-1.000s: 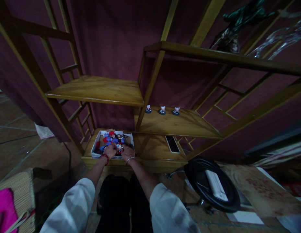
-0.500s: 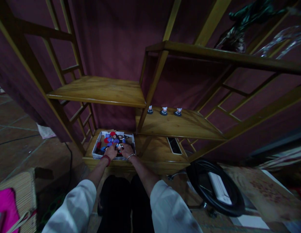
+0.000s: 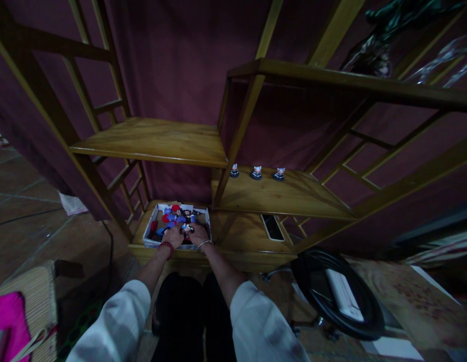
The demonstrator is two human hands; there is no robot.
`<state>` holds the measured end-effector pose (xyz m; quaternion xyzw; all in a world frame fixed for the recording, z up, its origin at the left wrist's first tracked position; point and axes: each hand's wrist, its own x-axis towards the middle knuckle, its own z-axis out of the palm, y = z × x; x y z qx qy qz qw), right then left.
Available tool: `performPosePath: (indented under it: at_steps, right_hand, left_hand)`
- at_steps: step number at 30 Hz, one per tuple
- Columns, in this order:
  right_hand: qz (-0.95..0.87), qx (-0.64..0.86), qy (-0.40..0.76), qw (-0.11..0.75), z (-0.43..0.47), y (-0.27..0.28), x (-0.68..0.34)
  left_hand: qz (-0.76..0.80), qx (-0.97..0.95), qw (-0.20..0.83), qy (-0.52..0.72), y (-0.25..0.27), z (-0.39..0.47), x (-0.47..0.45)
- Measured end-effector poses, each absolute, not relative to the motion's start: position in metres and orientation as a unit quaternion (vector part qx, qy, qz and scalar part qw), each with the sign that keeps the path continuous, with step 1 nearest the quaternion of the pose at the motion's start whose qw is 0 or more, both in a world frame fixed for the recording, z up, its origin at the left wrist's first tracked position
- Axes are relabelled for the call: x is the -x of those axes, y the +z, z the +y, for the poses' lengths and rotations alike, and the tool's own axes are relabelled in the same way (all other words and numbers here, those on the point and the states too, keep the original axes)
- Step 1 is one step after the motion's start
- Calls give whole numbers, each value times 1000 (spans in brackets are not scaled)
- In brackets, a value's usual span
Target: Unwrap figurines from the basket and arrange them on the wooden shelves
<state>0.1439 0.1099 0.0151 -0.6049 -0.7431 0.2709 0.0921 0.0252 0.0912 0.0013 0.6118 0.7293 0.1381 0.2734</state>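
Observation:
Both my hands are inside a shallow white cardboard box (image 3: 209, 218) on the lowest shelf. My left hand (image 3: 173, 236), with a red bead bracelet at the wrist, is closed with its fingertips on the left side of a small figurine (image 3: 187, 229). From the other side my right hand (image 3: 199, 233), wearing a silver bracelet, grips the same figurine. Its finer details are too small to tell. Around and beyond my fingers lie several more small figures (image 3: 175, 208) in red, blue and black.
Three small white-and-black figurines (image 3: 257, 173) stand on the middle shelf (image 3: 286, 197). A phone (image 3: 272, 227) lies on the lower shelf, right of the box. A round black stool (image 3: 369, 322) carrying a white object (image 3: 344, 294) stands at right. An upper-left wooden shelf (image 3: 154, 141) overhangs the box.
The view has shifted slightly. My hands stay in the box around the figurine, which has turned or tilted a little between my fingers.

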Motion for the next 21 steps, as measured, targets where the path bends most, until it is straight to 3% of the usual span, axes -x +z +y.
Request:
performPosePath:
  at_steps: [6, 21]
  right_hand:
    - [-722, 596, 320, 144, 112, 7, -145]
    - [-679, 657, 268, 190, 112, 7, -146]
  left_hand:
    - [726, -623, 261, 129, 0, 91, -26]
    - [739, -637, 215, 44, 4, 94, -33]
